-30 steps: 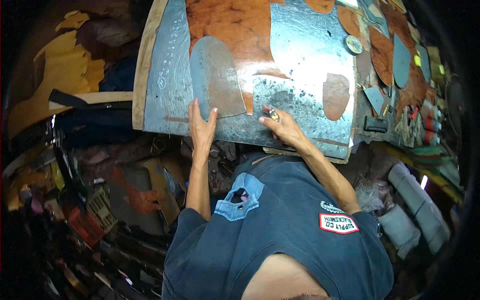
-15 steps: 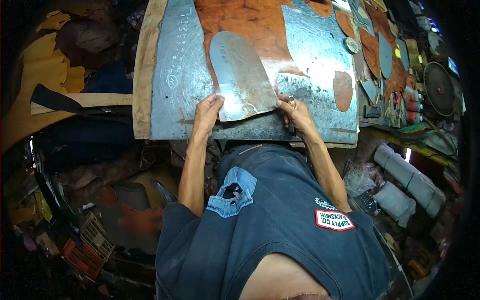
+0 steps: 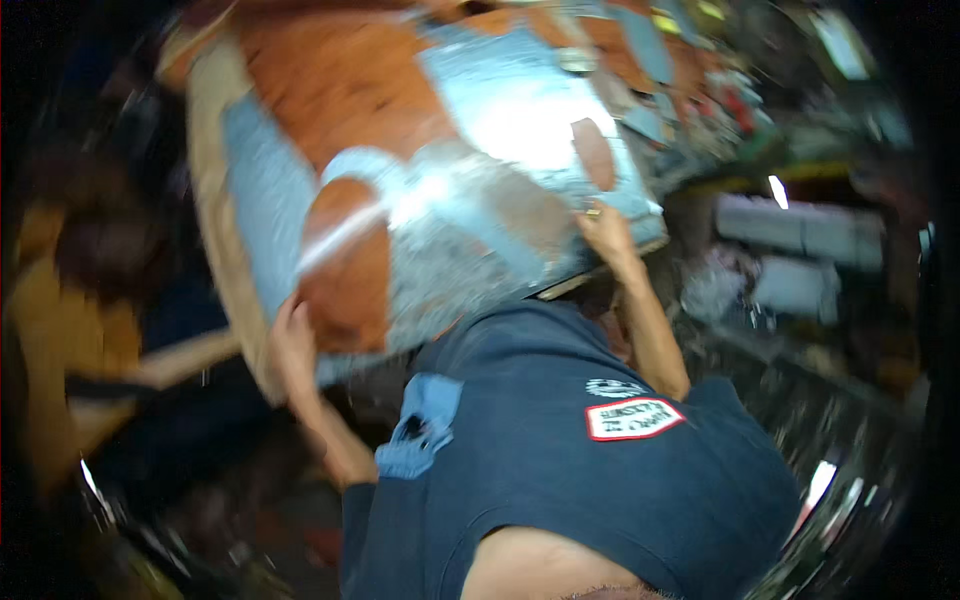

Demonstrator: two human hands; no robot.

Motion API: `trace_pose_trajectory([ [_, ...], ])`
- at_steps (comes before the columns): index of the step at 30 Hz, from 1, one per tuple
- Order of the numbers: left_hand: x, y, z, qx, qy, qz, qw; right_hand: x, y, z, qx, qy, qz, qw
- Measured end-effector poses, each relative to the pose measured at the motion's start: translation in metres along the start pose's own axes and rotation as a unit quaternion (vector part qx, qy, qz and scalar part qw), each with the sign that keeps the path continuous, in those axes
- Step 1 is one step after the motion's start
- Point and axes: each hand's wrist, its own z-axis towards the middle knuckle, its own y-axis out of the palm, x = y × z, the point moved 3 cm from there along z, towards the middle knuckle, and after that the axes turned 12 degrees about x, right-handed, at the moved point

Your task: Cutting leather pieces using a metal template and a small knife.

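Observation:
Motion smears the whole view. My left hand (image 3: pixel 292 345) pinches the left edge of a reddish-brown piece of leather (image 3: pixel 345 275) with a rounded far end, at the near left of the worktable. Beside it, a rounded grey sheet with a brownish patch (image 3: pixel 520 205) appears to lie on the metal tabletop (image 3: pixel 440 285); its outline is blurred. By the right end of that sheet is my right hand (image 3: pixel 605 232), with a ring on a finger. Its fingertips are too blurred to show a grip.
A large reddish-brown hide (image 3: pixel 330 75) covers the table's far left. A small brown oval piece (image 3: pixel 594 153) lies near the right edge, a round tin (image 3: pixel 576 60) behind it. Wrapped rolls (image 3: pixel 800 228) sit at right. A wooden beam (image 3: pixel 190 358) juts out at left.
My hands have moved apart, the left one leaving the grey rounded sheet for the brown leather. My view has swung, so the table appears tilted and shifted left.

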Motion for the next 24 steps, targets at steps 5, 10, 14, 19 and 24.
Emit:
trace_pose_trajectory([
  [5,0.107,-0.04,0.013,0.007,0.372,0.142,0.917,-0.086,-0.003,0.001,-0.018,-0.131,0.199,0.971],
  [10,0.224,-0.027,-0.015,-0.098,0.523,0.172,0.829,-0.159,-0.025,-0.008,0.018,-0.369,0.235,0.899],
  [14,0.268,-0.005,-0.02,-0.112,0.55,0.2,0.803,-0.152,-0.016,-0.002,-0.033,-0.408,0.262,0.874],
  [19,0.273,0.034,-0.013,-0.083,0.544,0.188,0.814,-0.103,-0.017,0.008,-0.189,-0.312,0.255,0.895],
  [24,0.282,0.102,-0.014,0.098,0.498,0.219,0.833,-0.053,0.011,0.016,-0.122,-0.145,0.321,0.928],
])
